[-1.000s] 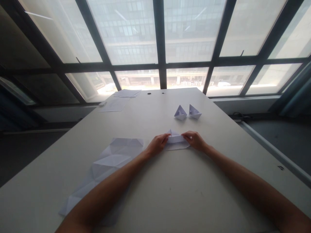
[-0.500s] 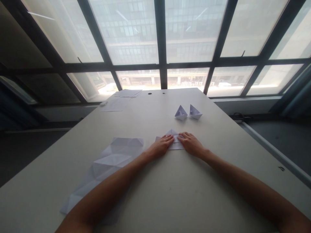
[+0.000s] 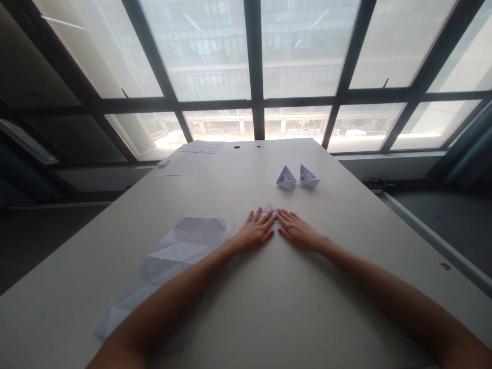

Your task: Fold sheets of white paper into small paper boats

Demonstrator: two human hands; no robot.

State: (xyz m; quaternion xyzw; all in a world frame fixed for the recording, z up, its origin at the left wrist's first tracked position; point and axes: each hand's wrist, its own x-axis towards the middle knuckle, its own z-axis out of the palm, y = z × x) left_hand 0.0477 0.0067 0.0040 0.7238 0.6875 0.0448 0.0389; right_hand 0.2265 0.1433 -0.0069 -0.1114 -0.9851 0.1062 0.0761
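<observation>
2 hands lie flat, palms down, on 1 folded paper; 2 paper boats stand beyond.

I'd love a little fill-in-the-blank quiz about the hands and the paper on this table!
1. The left hand and right hand lie palm ____ over a piece of folded paper.
2. Farther from the person stand exactly ____ folded paper boats.
3. The large creased sheet is partly hidden by the person's ____ forearm.

Missing words: down; two; left.
</observation>
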